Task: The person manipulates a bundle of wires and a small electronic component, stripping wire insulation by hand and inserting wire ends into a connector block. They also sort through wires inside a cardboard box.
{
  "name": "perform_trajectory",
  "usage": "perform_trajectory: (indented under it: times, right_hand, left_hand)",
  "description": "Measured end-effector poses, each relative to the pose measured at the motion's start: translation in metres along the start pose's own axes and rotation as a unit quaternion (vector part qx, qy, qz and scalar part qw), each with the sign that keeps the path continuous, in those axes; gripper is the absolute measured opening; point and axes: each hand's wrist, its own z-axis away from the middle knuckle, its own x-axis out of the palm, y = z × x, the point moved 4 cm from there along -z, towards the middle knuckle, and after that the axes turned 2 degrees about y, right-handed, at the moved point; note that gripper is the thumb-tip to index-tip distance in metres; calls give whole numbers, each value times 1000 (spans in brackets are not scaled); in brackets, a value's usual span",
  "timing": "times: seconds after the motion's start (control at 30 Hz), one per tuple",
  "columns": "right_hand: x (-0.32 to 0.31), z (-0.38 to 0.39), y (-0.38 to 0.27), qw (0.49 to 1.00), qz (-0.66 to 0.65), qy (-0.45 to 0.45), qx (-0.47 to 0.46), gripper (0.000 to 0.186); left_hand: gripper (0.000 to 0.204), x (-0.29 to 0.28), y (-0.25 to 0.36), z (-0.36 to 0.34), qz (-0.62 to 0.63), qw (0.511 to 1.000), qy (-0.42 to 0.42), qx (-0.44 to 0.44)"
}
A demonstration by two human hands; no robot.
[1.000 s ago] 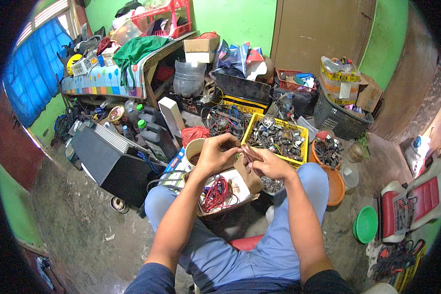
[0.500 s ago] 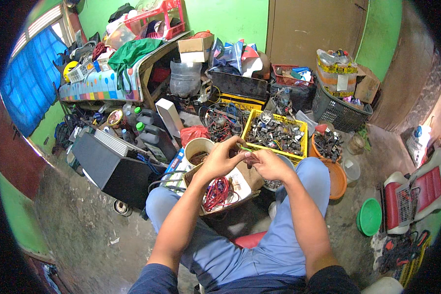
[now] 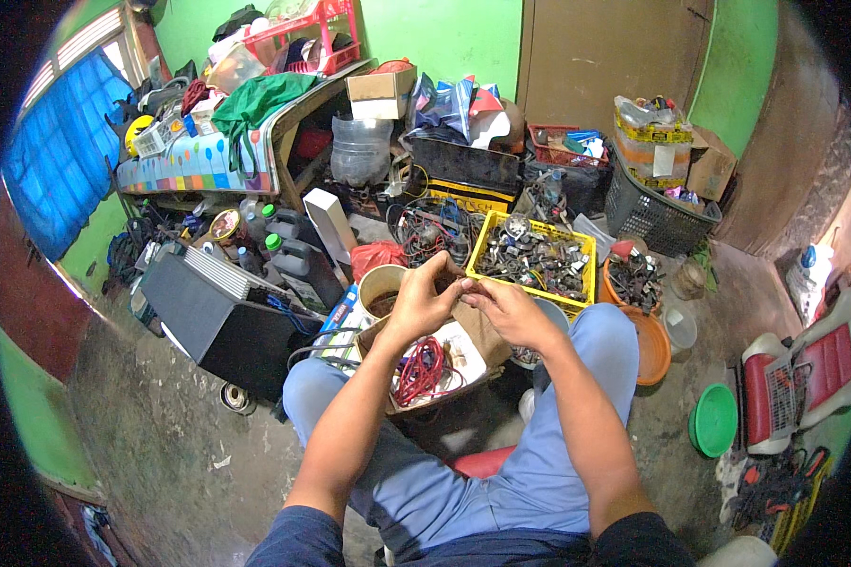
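Observation:
My left hand (image 3: pixel 429 302) and my right hand (image 3: pixel 512 310) meet at the fingertips above a cardboard box (image 3: pixel 494 376). Both are closed in a pinch; whatever lies between the fingers is too small and covered to name. Below them, the box holds a white tray (image 3: pixel 467 352) and a bundle of red cable (image 3: pixel 424 370). A cream tub (image 3: pixel 380 280) with brownish contents stands just left of my left hand. Beyond my right hand sits a yellow plastic crate (image 3: pixel 593 253) full of small dark and metallic parts.
Orange basins (image 3: pixel 649 352) and a green basin (image 3: pixel 712 419) are on the right. A black case (image 3: pixel 219 319) and dark jugs (image 3: pixel 304 266) stand left. Tangled cables (image 3: pixel 430 227) lie beyond the tub. A grey basket (image 3: pixel 657 217) stands far right.
My hands have drawn slightly closer together at the fingertips. A thin bright green strip that showed near the fingers is no longer visible.

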Motion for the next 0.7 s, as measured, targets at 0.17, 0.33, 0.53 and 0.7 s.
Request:
perform_trajectory:
  times: [0.17,0.33,0.53,0.7]
  right_hand:
    - [-3,1,0,989,137,5,-51,31]
    - [-6,4,-9,986,160,1,-42,34]
    - [1,7,-20,969,210,38,-121,37]
    - [-5,3,-13,989,132,27,-55,27]
  left_hand:
    - [27,4,-6,4,46,997,-27,-64]
    - [31,2,-3,6,-12,999,-35,-39]
    - [30,-2,-9,2,-24,999,-8,-26]
    - [26,6,-11,1,43,999,13,-31]
